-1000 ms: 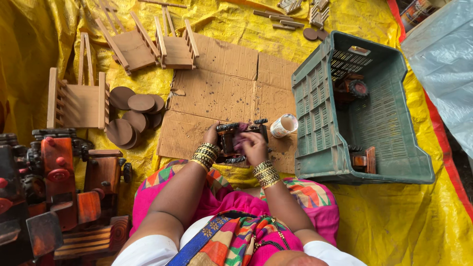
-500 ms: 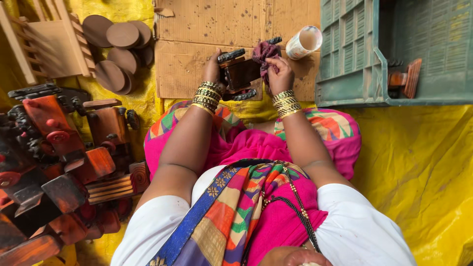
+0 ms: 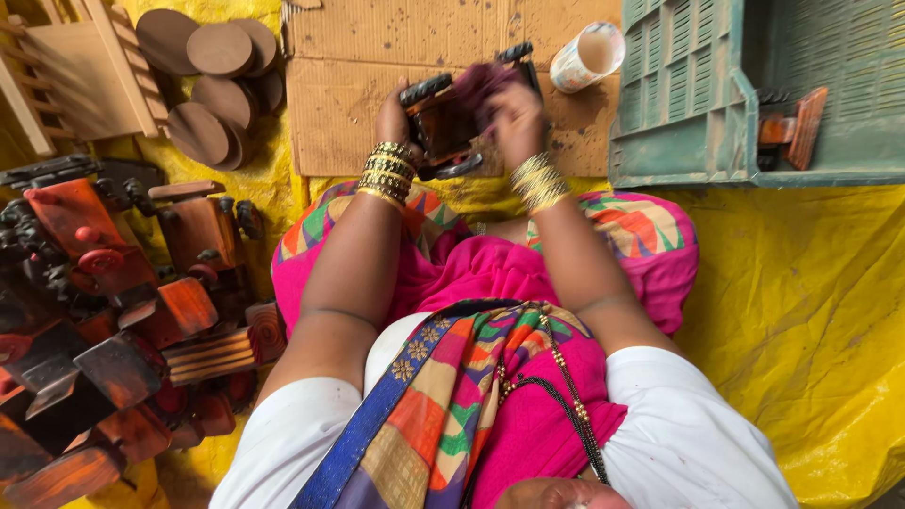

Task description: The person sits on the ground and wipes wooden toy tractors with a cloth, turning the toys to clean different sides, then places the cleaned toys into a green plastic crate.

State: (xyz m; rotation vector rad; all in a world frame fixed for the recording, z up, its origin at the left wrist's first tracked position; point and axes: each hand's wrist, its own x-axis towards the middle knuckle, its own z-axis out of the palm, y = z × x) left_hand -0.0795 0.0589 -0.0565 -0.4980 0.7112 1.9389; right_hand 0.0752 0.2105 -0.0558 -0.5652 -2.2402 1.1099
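Left hand: grip closed round the left end of a small dark-brown wooden toy cart, fingers wrapped behind it, thumb side hidden. Right hand: grip closed on a maroon cloth, pressed against the cart's upper right part; how tightly the fingers curl, impossible to tell from here. Gold bangles on both wrists.

Cart held in the air just above the near edge of a flat cardboard sheet, tilted, with black wheels showing at top left, top right and underneath. Body glossy, dark reddish brown; front face partly hidden by the cloth and the right hand.

Just beyond the right hand, lying on its side on the cardboard: a small paper cup, mouth turned toward the crate. Farther right, close to the cup: a green plastic crate with a brown wooden piece inside, near wall standing close to the right forearm. Open cardboard ahead and to the left of the cart.

Left of the cardboard: a pile of round brown wooden discs, an unpainted slatted wooden frame. Along the left side, near the left arm: a heap of red-brown finished toy carts. Yellow sheet beneath everything; broad bare stretch on the right.
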